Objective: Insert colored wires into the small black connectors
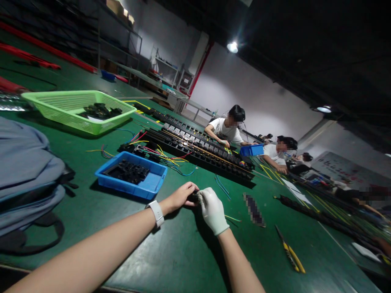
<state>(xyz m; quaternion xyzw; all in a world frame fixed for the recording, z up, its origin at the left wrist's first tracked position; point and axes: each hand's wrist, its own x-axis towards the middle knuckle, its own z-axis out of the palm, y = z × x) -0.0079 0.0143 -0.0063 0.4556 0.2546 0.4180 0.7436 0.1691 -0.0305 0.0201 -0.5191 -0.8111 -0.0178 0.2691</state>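
My bare left hand point(180, 196), with a white watch on the wrist, and my right hand point(213, 209) in a white glove meet over the green table point(171, 244). Both are closed on a small black part point(193, 197) pinched between them, just above the table top. A blue tray point(132, 175) of black parts sits just left of my left hand. Long black strips point(201, 152) with coloured wires lie beyond the hands.
A green basket point(77, 108) holding black parts stands at the back left. A grey backpack point(27, 175) lies at the left edge. Yellow-handled pliers point(290, 252) lie at the right. Other people work at the far end beside a blue bin point(252, 150).
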